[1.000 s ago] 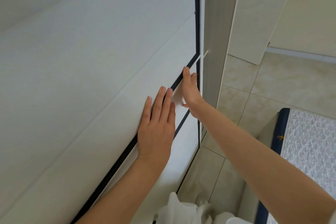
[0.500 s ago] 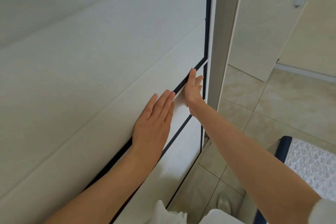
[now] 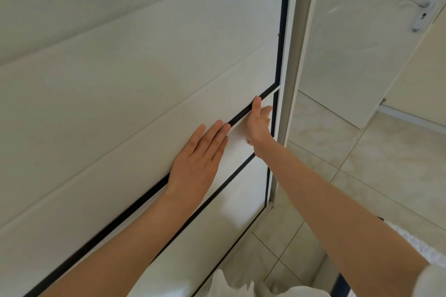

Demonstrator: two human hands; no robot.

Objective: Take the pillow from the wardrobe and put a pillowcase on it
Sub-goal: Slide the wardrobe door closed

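Head view of a white wardrobe door [image 3: 120, 79] crossed by black trim lines. The left hand [image 3: 198, 159] lies flat on the door panel, fingers straight and pressed together, fingertips at the upper black line. The right hand [image 3: 258, 125], farther and to the right, rests edge-on against the same panel near the door's right edge, fingers extended; whether it grasps anything cannot be told. The pillow is not visible. Right of the wardrobe: a tiled floor [image 3: 362, 176] and a room door [image 3: 350, 55] with a lever handle [image 3: 421, 13]. White fabric [image 3: 231, 284] shows at the near edge.
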